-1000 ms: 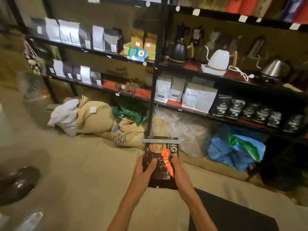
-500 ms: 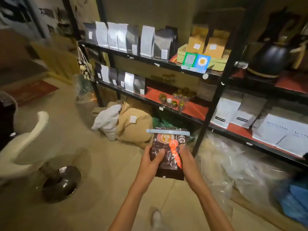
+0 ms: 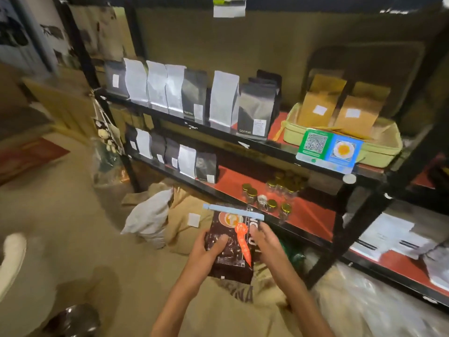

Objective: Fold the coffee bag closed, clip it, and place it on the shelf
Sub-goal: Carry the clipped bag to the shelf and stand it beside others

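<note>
A black metal shelving rack (image 3: 349, 205) with red-orange boards fills the wall ahead, standing on a tan floor (image 3: 60, 215). Its upper board carries a row of upright white, grey and black coffee pouches (image 3: 194, 98), and to their right a pale green tray (image 3: 379, 147) holding two kraft paper bags (image 3: 340, 110), with a QR code sign (image 3: 328, 150) leaning on the tray's front. The board below has a shorter row of pouches (image 3: 175, 154) at the left and a cluster of small gold-lidded jars (image 3: 269, 195) further right. Burlap sacks (image 3: 184, 227) and a white sack (image 3: 148, 217) lie on the floor under the rack.

In front of the lower board, both arms reach forward holding the dark coffee bag (image 3: 230, 246) upright, off the shelf. The left hand (image 3: 206, 249) grips its left edge, thumb across the front. The right hand (image 3: 264, 242) holds the right edge, fingers curled behind. A pale blue clip (image 3: 233, 211) clamps the folded top.
</note>
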A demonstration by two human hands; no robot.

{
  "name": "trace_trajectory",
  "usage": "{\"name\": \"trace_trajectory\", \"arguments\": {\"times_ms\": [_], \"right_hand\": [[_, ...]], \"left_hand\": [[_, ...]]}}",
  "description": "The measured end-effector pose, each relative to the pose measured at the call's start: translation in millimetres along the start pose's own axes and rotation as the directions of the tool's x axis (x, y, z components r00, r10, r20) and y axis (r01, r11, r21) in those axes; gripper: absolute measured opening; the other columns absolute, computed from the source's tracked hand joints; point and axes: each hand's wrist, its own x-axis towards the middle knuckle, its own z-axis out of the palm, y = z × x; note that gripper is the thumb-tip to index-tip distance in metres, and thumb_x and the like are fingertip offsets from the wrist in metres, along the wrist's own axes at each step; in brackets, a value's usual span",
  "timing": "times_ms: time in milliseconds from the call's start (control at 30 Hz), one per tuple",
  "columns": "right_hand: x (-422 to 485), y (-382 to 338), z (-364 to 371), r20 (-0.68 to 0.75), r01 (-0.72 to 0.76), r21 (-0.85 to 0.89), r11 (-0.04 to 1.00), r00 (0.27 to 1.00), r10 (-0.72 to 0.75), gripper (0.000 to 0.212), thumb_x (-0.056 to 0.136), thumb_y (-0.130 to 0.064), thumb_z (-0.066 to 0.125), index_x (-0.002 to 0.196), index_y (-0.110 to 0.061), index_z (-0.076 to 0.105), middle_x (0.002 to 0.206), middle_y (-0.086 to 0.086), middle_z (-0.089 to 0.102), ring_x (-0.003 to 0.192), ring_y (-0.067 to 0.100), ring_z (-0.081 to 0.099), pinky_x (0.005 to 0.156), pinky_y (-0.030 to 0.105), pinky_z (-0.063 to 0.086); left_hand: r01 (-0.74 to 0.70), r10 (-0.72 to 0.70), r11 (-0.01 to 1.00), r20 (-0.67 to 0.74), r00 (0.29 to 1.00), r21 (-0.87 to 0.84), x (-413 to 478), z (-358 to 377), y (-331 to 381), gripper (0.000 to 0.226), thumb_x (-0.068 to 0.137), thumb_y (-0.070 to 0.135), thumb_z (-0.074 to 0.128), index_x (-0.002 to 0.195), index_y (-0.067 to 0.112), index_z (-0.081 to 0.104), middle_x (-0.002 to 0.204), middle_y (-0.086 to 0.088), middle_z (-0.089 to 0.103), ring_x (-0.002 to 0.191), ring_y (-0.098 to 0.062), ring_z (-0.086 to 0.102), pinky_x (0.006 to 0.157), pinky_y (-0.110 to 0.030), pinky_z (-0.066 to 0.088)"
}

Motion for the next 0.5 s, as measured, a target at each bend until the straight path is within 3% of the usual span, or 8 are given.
{"name": "trace_trajectory", "arguments": {"times_ms": [67,133,267,333,400,500], "right_hand": [[34.6,-12.9,13.9,-0.059,0.015,-0.093,0.996,0.998,-0.020,0.067,0.082,-0.074,0.054,0.138,-0.039,0.045,0.126,-0.021,0.051,0.109,-0.006,0.058,0.081,0.018,0.050],[78.4,-24.6,30.3,-0.127,0.025,-0.179,0.983,0.991,-0.048,0.059,0.089,-0.063,0.054,0.142,-0.043,0.038,0.134,-0.015,0.049,0.119,0.007,0.053,0.087,0.027,0.046],[138.8,-48.6,58.8,-0.115,0.092,-0.223,0.970,0.986,-0.120,0.038,0.090,-0.047,0.064,0.127,-0.049,0.054,0.134,-0.011,0.055,0.124,0.012,0.054,0.104,0.043,0.048],[165.1,-56.8,78.4,-0.129,0.107,-0.384,0.917,0.977,-0.167,0.034,0.089,-0.040,0.069,0.122,-0.041,0.061,0.128,-0.014,0.060,0.122,0.007,0.055,0.105,0.034,0.046],[193.2,-64.1,91.1,-0.151,0.107,-0.541,0.834,0.964,-0.221,0.035,0.084,-0.038,0.075,0.117,-0.038,0.064,0.118,-0.020,0.063,0.111,-0.010,0.055,0.094,0.009,0.042],[228.8,-70.7,91.8,-0.159,0.057,-0.694,0.718,0.960,-0.230,0.035,0.081,-0.035,0.078,0.114,-0.033,0.068,0.103,-0.023,0.061,0.098,-0.007,0.058,0.078,0.001,0.037]], "left_hand": [[0.026,-0.027,0.999,0.058,0.998,0.019,39.1,-24.3,4.5,0.035,0.083,0.035,0.077,0.113,0.030,0.060,0.108,0.003,0.076,0.096,-0.017,0.075,0.071,-0.020,0.058],[0.010,-0.017,0.998,0.121,0.993,0.056,87.7,-54.5,8.6,0.038,0.083,0.029,0.076,0.115,0.023,0.057,0.109,-0.003,0.076,0.099,-0.021,0.074,0.075,-0.026,0.059],[-0.050,0.013,0.988,0.240,0.971,0.146,165.5,-102.7,11.2,0.043,0.085,0.016,0.075,0.119,0.011,0.049,0.116,-0.014,0.068,0.107,-0.023,0.067,0.090,-0.040,0.057],[-0.063,-0.009,0.975,0.318,0.948,0.213,206.6,-124.8,10.8,0.042,0.085,0.013,0.074,0.119,0.011,0.050,0.115,-0.012,0.068,0.101,-0.008,0.068,0.084,-0.025,0.056],[-0.084,-0.021,0.964,0.391,0.920,0.251,249.7,-136.4,7.1,0.037,0.088,0.006,0.072,0.118,0.015,0.051,0.114,-0.010,0.067,0.095,0.001,0.067,0.078,-0.014,0.051],[-0.037,-0.113,0.960,0.508,0.854,0.277,298.4,-132.3,7.0,0.046,0.091,0.006,0.068,0.126,0.026,0.047,0.123,-0.001,0.066,0.110,-0.006,0.064,0.093,-0.023,0.051]]}}
